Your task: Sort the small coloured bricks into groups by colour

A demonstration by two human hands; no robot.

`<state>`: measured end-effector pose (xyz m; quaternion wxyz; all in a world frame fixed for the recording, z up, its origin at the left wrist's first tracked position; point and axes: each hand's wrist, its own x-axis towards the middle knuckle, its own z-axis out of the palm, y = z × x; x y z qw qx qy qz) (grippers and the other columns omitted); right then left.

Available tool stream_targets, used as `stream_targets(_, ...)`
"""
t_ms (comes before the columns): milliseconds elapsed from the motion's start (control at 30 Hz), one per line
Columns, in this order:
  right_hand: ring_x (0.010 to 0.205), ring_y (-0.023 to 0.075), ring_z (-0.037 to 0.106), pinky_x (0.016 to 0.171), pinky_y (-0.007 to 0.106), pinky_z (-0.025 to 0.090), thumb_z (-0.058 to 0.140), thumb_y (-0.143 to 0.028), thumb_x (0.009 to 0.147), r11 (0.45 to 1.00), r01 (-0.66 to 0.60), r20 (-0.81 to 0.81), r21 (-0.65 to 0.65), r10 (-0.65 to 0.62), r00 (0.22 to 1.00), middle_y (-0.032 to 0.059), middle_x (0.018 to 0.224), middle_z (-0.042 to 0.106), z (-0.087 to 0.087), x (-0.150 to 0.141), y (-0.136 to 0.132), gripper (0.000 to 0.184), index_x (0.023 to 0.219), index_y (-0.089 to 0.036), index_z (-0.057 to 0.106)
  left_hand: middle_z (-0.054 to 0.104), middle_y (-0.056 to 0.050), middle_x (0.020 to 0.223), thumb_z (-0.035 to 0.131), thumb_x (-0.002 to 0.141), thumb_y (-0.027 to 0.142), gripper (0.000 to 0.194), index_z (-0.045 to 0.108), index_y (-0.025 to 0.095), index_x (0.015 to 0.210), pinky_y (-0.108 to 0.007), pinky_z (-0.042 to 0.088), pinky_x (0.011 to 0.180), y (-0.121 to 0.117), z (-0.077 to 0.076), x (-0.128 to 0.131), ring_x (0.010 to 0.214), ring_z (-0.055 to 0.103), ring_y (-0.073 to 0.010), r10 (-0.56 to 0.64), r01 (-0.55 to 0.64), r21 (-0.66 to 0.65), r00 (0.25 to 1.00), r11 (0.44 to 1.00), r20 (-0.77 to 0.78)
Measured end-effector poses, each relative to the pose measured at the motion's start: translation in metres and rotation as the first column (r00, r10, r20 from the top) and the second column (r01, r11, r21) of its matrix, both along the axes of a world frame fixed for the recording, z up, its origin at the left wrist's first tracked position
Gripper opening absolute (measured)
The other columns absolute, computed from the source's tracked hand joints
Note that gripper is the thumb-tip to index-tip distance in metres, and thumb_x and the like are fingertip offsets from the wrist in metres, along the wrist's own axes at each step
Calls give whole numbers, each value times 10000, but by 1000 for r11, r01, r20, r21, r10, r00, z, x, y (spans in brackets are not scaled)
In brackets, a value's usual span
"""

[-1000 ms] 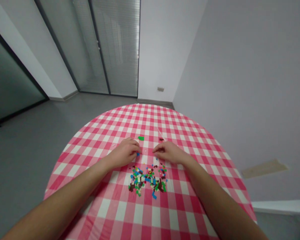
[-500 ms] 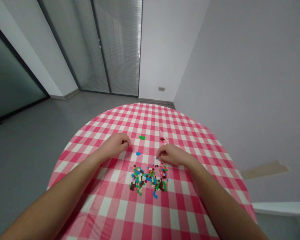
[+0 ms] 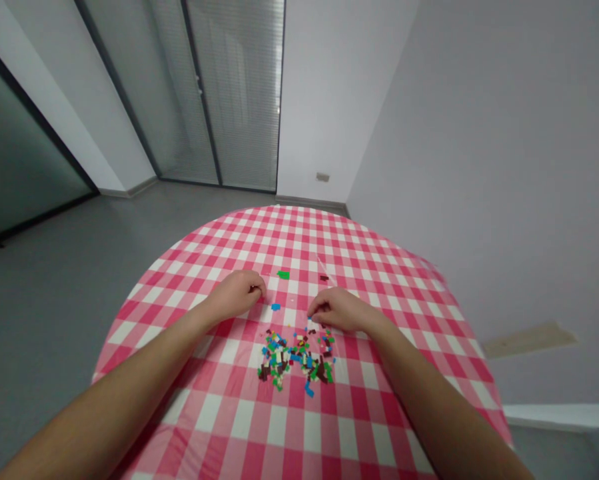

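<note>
A person's bare forearms reach out over a round bench (image 3: 279, 427) covered in a pink-and-white gingham cloth, and a loose heap of tiny plastic building bricks (image 3: 294, 360) lies near the middle of it, in green, blue, brown, white and yellow. The left hand (image 3: 236, 293) rests on the cloth beyond and to the left of the heap, its fingers curled inward into a loose bunch. I can't tell from here whether it's pinching anything. The right hand (image 3: 342, 310) sits just beyond the heap's right side, fingers bent down with the tips close to the nearest bricks, and again I can't tell whether it has hold of one. A single blue brick (image 3: 276, 307) lies apart from the heap, between the two hands. Farther across the cloth, a green brick (image 3: 283, 275) lies by itself, with a dark red brick (image 3: 324, 277) off to its right. Past the bench there's a grey floor (image 3: 54, 280), a pale wall (image 3: 479, 167) with a small socket plate (image 3: 322, 177) low down, and glazed panels with slatted blinds (image 3: 239, 93) in the far corner
</note>
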<state>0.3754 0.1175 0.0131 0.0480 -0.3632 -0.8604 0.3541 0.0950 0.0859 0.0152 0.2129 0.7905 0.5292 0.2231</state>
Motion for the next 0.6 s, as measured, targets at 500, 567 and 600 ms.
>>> stream_targets(500,640,126,605,583,233,418,613,-116,782,997,-14,-24,78,16,1000,28,771,724,-4,-10,-6,167,850,-170,756,724,-26,794,454,734,42,306,725,184,724,-279,475,768,0,-5,6,775,655,-163,-45,46,-25,998,999,33)
stream_targets(567,660,131,617,605,238,427,610,-104,785,995,-34,-33,91,37,999,33,793,731,-4,-12,-7,175,850,-174,757,724,-27,788,454,732,43,304,724,184,722,-283,477,769,0,-6,5,774,656,-166,-47,48,-18,998,999,41)
stream_targets(600,665,132,619,612,240,429,604,-95,787,995,-43,-35,94,46,998,35,800,733,-4,-13,-8,181,848,-174,755,724,-27,788,454,731,43,305,724,185,722,-285,478,768,0,-6,5,772,656,-166,-49,50,-14,998,999,46)
